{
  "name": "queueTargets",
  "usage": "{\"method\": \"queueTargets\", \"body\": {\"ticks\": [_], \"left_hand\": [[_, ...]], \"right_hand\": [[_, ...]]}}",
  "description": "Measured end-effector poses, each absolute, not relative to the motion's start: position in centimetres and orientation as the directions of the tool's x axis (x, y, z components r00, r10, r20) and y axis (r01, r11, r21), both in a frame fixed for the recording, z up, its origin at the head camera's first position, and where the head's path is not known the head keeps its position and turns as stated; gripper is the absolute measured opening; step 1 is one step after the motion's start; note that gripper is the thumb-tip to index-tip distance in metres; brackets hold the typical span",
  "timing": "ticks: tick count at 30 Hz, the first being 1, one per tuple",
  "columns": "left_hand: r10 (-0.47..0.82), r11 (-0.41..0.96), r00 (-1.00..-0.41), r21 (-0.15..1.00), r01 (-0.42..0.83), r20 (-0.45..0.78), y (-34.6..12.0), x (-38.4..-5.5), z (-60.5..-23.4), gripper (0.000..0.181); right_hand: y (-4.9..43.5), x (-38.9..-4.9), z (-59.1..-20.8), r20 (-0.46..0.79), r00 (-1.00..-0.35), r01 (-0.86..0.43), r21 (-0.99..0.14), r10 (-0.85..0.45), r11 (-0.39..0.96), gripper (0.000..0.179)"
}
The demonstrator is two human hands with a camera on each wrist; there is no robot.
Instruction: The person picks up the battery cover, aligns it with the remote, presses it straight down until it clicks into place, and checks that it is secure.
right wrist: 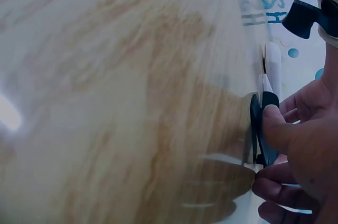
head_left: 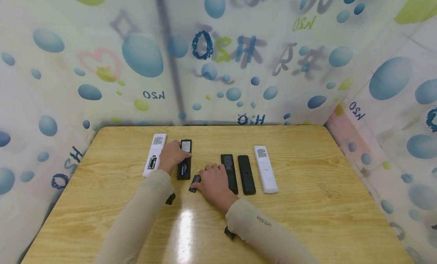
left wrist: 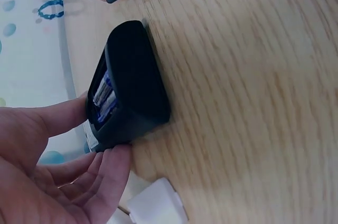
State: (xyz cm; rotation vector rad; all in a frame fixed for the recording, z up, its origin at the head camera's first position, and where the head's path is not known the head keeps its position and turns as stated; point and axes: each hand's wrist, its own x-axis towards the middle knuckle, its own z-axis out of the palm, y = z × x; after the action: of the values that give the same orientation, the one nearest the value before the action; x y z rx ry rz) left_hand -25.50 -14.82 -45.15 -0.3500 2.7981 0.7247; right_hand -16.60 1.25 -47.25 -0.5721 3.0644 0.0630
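My left hand [head_left: 172, 156] holds a black remote control [left wrist: 140, 76] at its far part, thumb on one side and fingers on the other. The remote lies back up on the table, and its uncovered compartment shows blue-and-silver batteries [left wrist: 105, 97]. To its right, my right hand [head_left: 214, 184] pinches a small black battery cover [head_left: 194, 183] between thumb and fingers. In the right wrist view the cover [right wrist: 270, 150] is close over the glossy table. Beside my left hand lies a white remote [head_left: 155, 148] with its battery compartment uncovered.
Right of my right hand lie a black remote [head_left: 230, 176], a second black remote [head_left: 246, 175] and a white remote [head_left: 266, 171], all side by side. The wooden table [head_left: 307, 218] meets a patterned backdrop [head_left: 218, 93] at its far edge.
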Motion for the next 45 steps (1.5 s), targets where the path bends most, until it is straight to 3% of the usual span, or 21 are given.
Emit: {"method": "queueTargets", "body": {"ticks": [11,27,36,45], "left_hand": [[-0.203,0.863,-0.941,0.405,-0.303,-0.272,-14.0,-25.1,-44.3,0.051],[-0.195,0.815,-0.943,0.490,-0.309,-0.269,-14.3,-25.4,-44.9,0.069],[-0.141,0.705,-0.960,0.657,-0.268,-0.240,-14.5,-25.4,-44.8,0.054],[-0.095,0.626,-0.971,0.745,-0.228,-0.218,-14.3,-25.1,-43.9,0.058]], "right_hand": [[1.2,-16.4,-47.6,0.015,-0.931,-0.365,0.017,-0.365,0.931,0.055],[0.9,-16.8,-46.8,0.082,-0.921,-0.389,-0.122,-0.381,0.913,0.030],[1.1,-16.8,-45.6,0.162,-0.913,-0.406,-0.253,-0.375,0.878,0.019],[2.5,-17.3,-44.1,0.178,-0.916,-0.397,-0.287,-0.358,0.872,0.015]]}}
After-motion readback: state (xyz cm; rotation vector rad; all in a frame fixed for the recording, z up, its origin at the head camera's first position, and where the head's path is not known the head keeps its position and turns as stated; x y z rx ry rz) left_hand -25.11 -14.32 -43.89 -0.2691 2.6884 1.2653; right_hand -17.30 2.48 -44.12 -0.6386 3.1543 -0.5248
